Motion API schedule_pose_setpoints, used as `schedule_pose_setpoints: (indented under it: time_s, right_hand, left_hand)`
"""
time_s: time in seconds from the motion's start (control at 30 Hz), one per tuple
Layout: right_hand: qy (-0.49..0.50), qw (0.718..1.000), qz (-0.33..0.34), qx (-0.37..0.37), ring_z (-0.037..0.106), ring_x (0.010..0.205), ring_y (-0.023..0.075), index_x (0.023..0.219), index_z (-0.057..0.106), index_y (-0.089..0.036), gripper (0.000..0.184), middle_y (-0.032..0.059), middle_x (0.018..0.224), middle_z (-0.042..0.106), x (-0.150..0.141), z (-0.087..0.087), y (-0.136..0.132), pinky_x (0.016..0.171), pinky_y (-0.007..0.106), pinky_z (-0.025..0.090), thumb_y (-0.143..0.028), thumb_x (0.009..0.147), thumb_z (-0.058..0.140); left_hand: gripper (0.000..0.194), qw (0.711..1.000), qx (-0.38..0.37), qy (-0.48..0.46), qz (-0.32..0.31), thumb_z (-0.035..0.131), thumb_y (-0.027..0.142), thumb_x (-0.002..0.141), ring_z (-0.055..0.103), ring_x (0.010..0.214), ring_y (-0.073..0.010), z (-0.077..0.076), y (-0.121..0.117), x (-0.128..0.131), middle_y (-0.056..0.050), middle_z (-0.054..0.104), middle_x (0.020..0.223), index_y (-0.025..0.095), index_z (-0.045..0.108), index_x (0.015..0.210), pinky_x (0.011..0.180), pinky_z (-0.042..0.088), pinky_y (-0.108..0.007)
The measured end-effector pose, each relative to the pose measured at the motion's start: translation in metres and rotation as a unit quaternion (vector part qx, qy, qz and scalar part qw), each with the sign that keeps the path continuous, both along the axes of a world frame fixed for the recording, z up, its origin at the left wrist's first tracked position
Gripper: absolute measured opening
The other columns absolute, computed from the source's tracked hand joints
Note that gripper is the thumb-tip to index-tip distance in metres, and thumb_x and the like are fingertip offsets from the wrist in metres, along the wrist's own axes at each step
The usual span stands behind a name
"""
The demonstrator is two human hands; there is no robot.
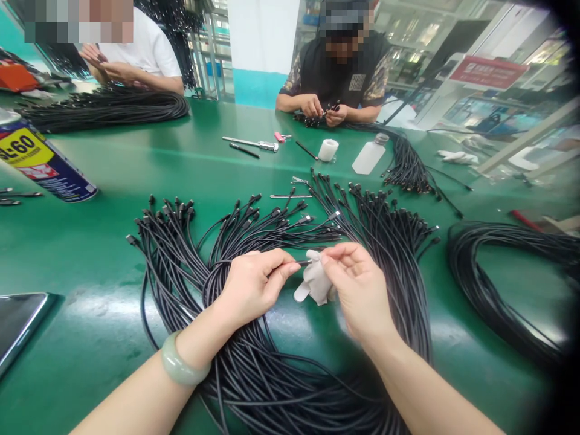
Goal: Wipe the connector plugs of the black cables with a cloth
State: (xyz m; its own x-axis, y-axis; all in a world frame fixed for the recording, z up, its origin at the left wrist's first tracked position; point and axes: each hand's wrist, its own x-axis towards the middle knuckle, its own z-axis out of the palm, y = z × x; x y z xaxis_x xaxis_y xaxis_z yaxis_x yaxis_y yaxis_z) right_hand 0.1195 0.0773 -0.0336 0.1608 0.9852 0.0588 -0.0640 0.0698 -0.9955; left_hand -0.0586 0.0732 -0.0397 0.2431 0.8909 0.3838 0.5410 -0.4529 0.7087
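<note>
Between finger and thumb, my left hand [256, 283] pinches a black cable [304, 263] close to its end. A crumpled white cloth [318, 279], possibly a glove, is gripped by the fingertips of my right hand [360, 287], which press it around the end of that cable. The connector itself is hidden by the cloth. Beneath both hands lies a large looped bundle of black cables [290, 368]. Its connector ends fan out at the left and right, pointing away from me. A pale green bangle [185, 362] circles my left wrist.
A spray can [49, 160] stands at the left, above a phone [20, 329]. Calipers [251, 143], a white roll [327, 150] and a clear bottle [369, 156] sit across the green table [181, 163]. Coiled cables [493, 290] lie right. Two people work opposite with more cables.
</note>
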Motion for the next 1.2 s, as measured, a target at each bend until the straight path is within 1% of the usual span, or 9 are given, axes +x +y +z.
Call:
schedule_pose_setpoints:
  time_s: [0.13,0.27,0.37,0.5,0.57,0.7,0.83,1.07,1.2]
  right_hand:
    - [-0.037,0.999,0.020,0.012,0.059,0.064,0.0137,0.081,0.064,-0.021,0.009,0.0011,0.075,0.065,-0.0004,0.0008,-0.0013,0.058,0.024,0.049,-0.024,0.077,0.072]
    - [-0.040,0.999,0.028,0.018,0.061,0.068,0.0147,0.083,0.066,-0.021,0.008,0.0016,0.077,0.065,-0.0012,0.0011,-0.0020,0.059,0.024,0.050,-0.023,0.077,0.071]
    - [-0.037,0.999,0.035,0.010,0.059,0.064,0.0130,0.083,0.066,-0.021,0.005,0.0007,0.077,0.065,-0.0009,0.0001,-0.0029,0.056,0.022,0.047,-0.022,0.079,0.068]
    - [-0.039,0.999,0.037,0.004,0.050,0.055,0.0106,0.085,0.066,-0.022,0.005,-0.0021,0.069,0.059,0.0005,-0.0008,-0.0048,0.048,0.020,0.040,-0.023,0.081,0.067]
    - [-0.044,0.998,0.041,0.005,0.047,0.053,0.0104,0.086,0.066,-0.023,0.005,-0.0027,0.068,0.056,0.0011,-0.0009,-0.0055,0.047,0.020,0.038,-0.025,0.082,0.068]
    - [-0.050,0.997,0.065,0.002,0.049,0.055,0.0110,0.086,0.067,-0.023,0.009,-0.0017,0.070,0.057,0.0012,-0.0013,-0.0067,0.048,0.021,0.040,-0.030,0.084,0.071]
    - [-0.051,0.997,0.065,0.009,0.051,0.058,0.0115,0.085,0.067,-0.021,0.013,-0.0002,0.073,0.060,0.0005,-0.0022,-0.0070,0.051,0.021,0.042,-0.033,0.084,0.073]
    - [-0.061,0.996,0.066,0.026,0.053,0.062,0.0111,0.085,0.067,-0.021,0.011,-0.0002,0.075,0.061,0.0010,-0.0019,-0.0074,0.056,0.020,0.045,-0.029,0.084,0.074]
    - [-0.058,0.996,0.066,0.028,0.053,0.062,0.0104,0.085,0.068,-0.022,0.009,-0.0008,0.075,0.062,0.0008,-0.0030,-0.0083,0.056,0.019,0.045,-0.029,0.084,0.074]
  left_hand:
    - [0.022,1.000,0.000,-0.005,0.001,0.056,0.028,0.096,0.054,0.056,-0.0111,0.0010,-0.0003,0.0000,0.003,0.061,0.060,0.019,0.066,0.079,0.060,0.041,-0.022]
    - [0.017,1.000,0.011,-0.024,0.000,0.060,0.026,0.094,0.056,0.058,-0.0109,0.0004,-0.0005,0.0001,0.003,0.065,0.065,0.019,0.067,0.080,0.061,0.043,-0.022]
    - [0.014,0.999,0.011,-0.031,0.004,0.062,0.025,0.093,0.057,0.058,-0.0109,-0.0009,-0.0006,0.0003,0.003,0.067,0.068,0.019,0.069,0.082,0.061,0.044,-0.022]
    - [0.012,0.999,0.011,-0.040,0.007,0.064,0.026,0.092,0.059,0.057,-0.0106,-0.0022,-0.0005,0.0012,0.002,0.069,0.070,0.018,0.070,0.085,0.060,0.045,-0.022]
    - [0.012,0.999,0.009,-0.042,0.007,0.064,0.026,0.091,0.059,0.057,-0.0105,-0.0021,-0.0003,0.0015,0.002,0.069,0.070,0.018,0.070,0.085,0.059,0.046,-0.022]
    - [0.016,0.999,-0.002,-0.042,-0.001,0.061,0.026,0.093,0.058,0.056,-0.0101,-0.0012,-0.0003,0.0005,0.002,0.066,0.067,0.018,0.067,0.081,0.059,0.045,-0.021]
    - [0.021,0.999,-0.008,-0.043,-0.015,0.057,0.026,0.096,0.056,0.055,-0.0096,-0.0005,-0.0011,-0.0008,0.003,0.064,0.062,0.018,0.066,0.079,0.059,0.044,-0.021]
    - [0.025,0.999,-0.008,-0.043,-0.018,0.055,0.028,0.097,0.056,0.055,-0.0099,0.0011,-0.0017,-0.0010,0.003,0.063,0.061,0.018,0.064,0.076,0.060,0.043,-0.022]
    - [0.025,0.999,-0.008,-0.042,-0.021,0.054,0.028,0.097,0.055,0.055,-0.0098,0.0007,-0.0016,-0.0016,0.004,0.063,0.061,0.018,0.064,0.076,0.060,0.042,-0.022]
